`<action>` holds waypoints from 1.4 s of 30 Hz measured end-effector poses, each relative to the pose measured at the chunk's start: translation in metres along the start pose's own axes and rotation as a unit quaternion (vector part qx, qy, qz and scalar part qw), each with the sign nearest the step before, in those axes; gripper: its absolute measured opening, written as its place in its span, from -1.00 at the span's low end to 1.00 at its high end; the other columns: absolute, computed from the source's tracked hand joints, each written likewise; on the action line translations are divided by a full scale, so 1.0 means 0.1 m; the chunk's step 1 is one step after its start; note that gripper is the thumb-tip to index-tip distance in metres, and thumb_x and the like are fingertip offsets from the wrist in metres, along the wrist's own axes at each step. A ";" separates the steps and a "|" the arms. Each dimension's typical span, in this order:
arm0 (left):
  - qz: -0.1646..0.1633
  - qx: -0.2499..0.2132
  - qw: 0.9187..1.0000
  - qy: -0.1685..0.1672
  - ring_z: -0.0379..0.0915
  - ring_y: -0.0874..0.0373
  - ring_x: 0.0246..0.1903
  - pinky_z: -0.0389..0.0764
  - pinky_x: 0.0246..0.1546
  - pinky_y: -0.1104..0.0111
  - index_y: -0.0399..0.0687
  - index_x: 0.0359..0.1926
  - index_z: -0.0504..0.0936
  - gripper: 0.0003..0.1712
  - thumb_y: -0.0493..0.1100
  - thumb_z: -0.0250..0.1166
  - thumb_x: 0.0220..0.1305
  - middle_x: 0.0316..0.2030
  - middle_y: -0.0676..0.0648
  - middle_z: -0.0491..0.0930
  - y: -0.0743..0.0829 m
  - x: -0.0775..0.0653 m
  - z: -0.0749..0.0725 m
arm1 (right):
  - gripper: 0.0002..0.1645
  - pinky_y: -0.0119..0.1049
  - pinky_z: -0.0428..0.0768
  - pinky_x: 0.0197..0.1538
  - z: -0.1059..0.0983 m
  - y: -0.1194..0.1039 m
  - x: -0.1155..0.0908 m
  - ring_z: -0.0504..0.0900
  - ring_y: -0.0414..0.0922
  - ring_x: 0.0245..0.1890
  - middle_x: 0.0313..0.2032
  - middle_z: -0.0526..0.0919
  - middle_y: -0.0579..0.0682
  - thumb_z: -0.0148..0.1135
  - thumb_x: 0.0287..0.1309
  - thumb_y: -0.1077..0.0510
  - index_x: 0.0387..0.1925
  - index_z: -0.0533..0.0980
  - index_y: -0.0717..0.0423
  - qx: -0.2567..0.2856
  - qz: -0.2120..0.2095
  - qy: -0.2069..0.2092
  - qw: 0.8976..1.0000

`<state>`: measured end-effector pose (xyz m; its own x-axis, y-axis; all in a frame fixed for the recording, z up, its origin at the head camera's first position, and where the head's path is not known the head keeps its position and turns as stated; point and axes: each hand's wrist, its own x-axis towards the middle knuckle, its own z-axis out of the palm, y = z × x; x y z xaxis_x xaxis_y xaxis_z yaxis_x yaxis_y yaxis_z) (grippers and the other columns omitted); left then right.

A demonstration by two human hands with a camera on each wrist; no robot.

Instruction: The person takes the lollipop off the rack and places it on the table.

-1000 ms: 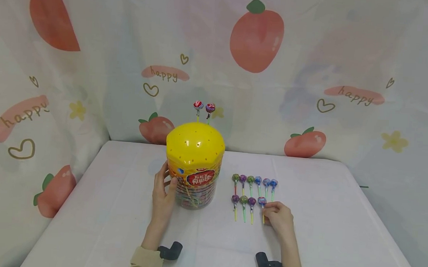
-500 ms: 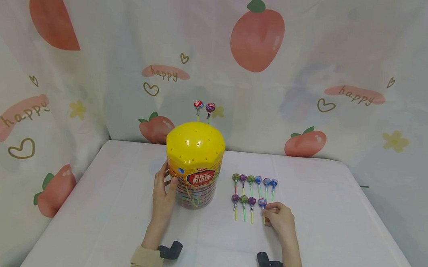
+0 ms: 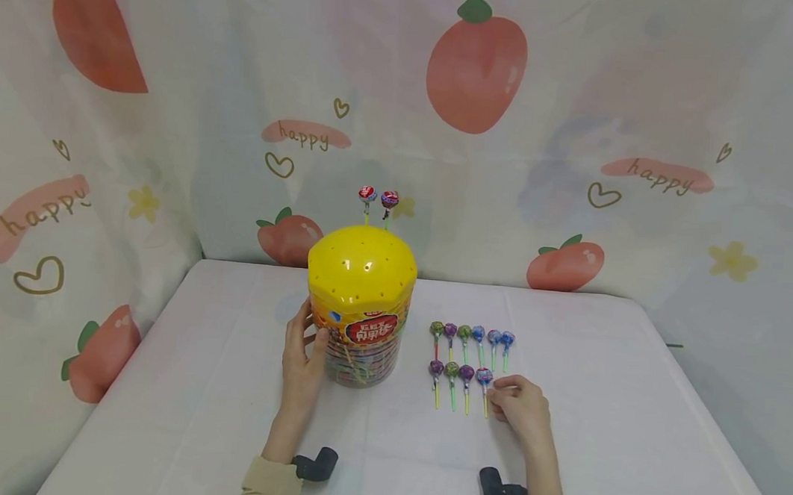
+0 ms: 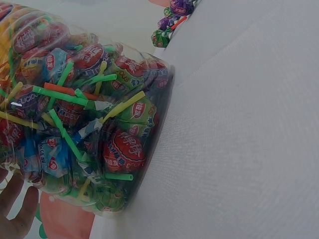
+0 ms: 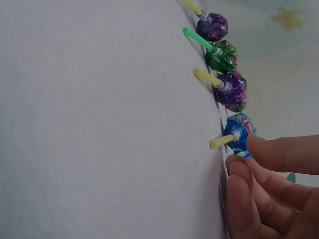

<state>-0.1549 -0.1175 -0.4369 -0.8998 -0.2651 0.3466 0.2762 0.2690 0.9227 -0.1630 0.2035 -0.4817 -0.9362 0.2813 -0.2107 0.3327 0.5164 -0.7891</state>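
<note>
A clear candy jar [image 3: 363, 362] full of lollipops, with a yellow domed lid [image 3: 362, 264], stands upright left of the table's middle. Two lollipops [image 3: 389, 200] stick up from the back of the lid. My left hand [image 3: 304, 366] holds the jar's left side, thumb in front and fingers reaching round; its fingertips are partly hidden. Right of the jar, lollipops lie in two rows. At the right end of the front row is a blue-wrapped lollipop [image 3: 484, 378] with a yellow stick. My right hand [image 3: 521, 407] is beside that stick, fingers loosely bent, thumb close to the wrapper in the right wrist view.
The back row holds several lollipops [image 3: 478, 334] with sticks toward me. Purple and green lollipops [image 3: 452, 371] fill the rest of the front row. A white cloth covers the table [image 3: 385, 456]; a fruit-patterned curtain [image 3: 392, 75] hangs behind and at the sides.
The blue-wrapped lollipop at the front row's end has shifted slightly left and down, and my right hand has drawn slightly right from it. My left hand and the jar have stayed still.
</note>
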 end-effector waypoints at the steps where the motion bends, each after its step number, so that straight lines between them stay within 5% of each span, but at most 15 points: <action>1: 0.000 0.002 1.000 0.000 0.23 -0.06 0.29 0.37 0.23 0.04 -0.08 0.46 0.13 -0.35 -0.25 0.07 0.40 0.30 -0.21 0.30 0.00 0.00 0.00 | -0.67 -0.38 0.60 -0.49 -0.01 0.00 0.00 0.59 -0.23 -0.59 -0.50 0.69 0.08 0.26 0.10 0.23 -0.13 0.52 0.38 -0.003 0.001 0.003 1.000; 11: 0.000 0.005 1.000 0.001 0.24 -0.07 0.29 0.38 0.22 0.06 -0.09 0.45 0.14 -0.35 -0.28 0.08 0.39 0.30 -0.22 0.31 0.02 0.00 -0.02 | -0.64 -0.42 0.47 -0.48 -0.10 -0.13 -0.05 0.59 -0.21 -0.58 -0.47 0.71 0.06 0.24 0.17 0.12 -0.09 0.54 0.31 -0.016 -0.024 0.019 0.999; 21: 0.006 -0.006 1.000 -0.006 0.22 -0.09 0.29 0.37 0.23 -0.05 -0.13 0.45 0.13 -0.35 -0.28 0.07 0.39 0.30 -0.23 0.29 0.01 0.03 0.00 | -0.68 -0.55 0.61 -0.37 -0.15 -0.39 -0.13 0.64 -0.35 -0.49 -0.34 0.72 0.13 0.17 0.27 0.11 -0.10 0.55 0.30 0.042 -0.078 0.066 0.994; 28: 0.005 0.001 1.000 0.003 0.22 0.03 0.31 0.38 0.22 0.06 0.09 0.47 0.11 -0.31 -0.24 0.10 0.39 0.32 -0.10 0.30 -0.41 0.10 0.07 | -0.75 -0.48 0.66 -0.31 -0.11 -0.59 -0.16 0.62 -0.42 -0.49 -0.30 0.73 0.16 0.20 0.25 0.16 -0.14 0.57 0.27 0.098 -0.111 0.086 0.985; 42: 0.014 0.012 1.000 0.007 0.24 0.08 0.28 0.41 0.21 0.05 0.27 0.46 0.12 -0.36 -0.04 0.08 0.42 0.28 -0.05 0.32 -0.44 0.08 0.06 | -0.77 -0.58 0.55 -0.29 -0.05 -1.10 -0.17 0.56 -0.47 -0.40 -0.23 0.71 0.20 0.23 0.22 0.19 -0.11 0.58 0.21 0.119 -0.206 0.084 0.968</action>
<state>-0.1760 -0.1260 -0.4757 -0.8869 -0.2704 0.3746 0.2925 0.2989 0.9083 -0.1833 0.1460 -0.3891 -0.9459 0.2279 0.2312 -0.1194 0.4179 -0.9006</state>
